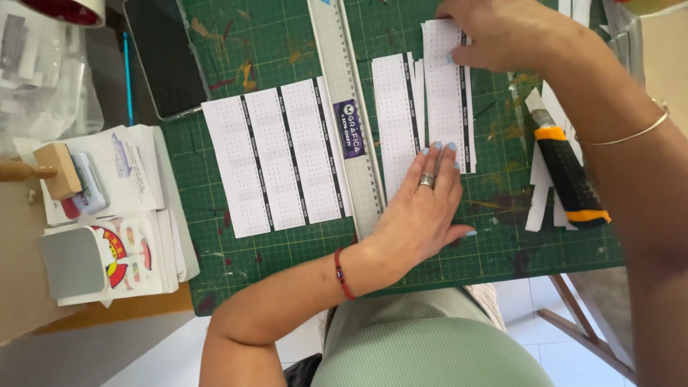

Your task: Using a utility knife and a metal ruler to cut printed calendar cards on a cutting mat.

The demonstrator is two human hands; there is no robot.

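Nearest the lens, the left hand (pixel 424 204) lies flat and open on the green cutting mat (pixel 459 251), its fingertips (pixel 438 146) pressing the lower ends of a small stack of cut paper strips (pixel 444 93), white with a dark printed band. Farther up, the right hand (pixel 502 32) rests on the top end of the same strips; its fingers curl over the paper, though whether they pinch it or only press is hard to tell from this angle. To square the stack well, both hands should probably push the ends gently toward each other while keeping the strips flat, so that the edges line up without buckling. Just left of them lies a metal ruler (pixel 351 122), and beyond it an uncut printed sheet (pixel 276 165). A utility knife (pixel 570 175) with a black and orange handle sits to the right on the surface, among paper offcuts, apart from both hands.
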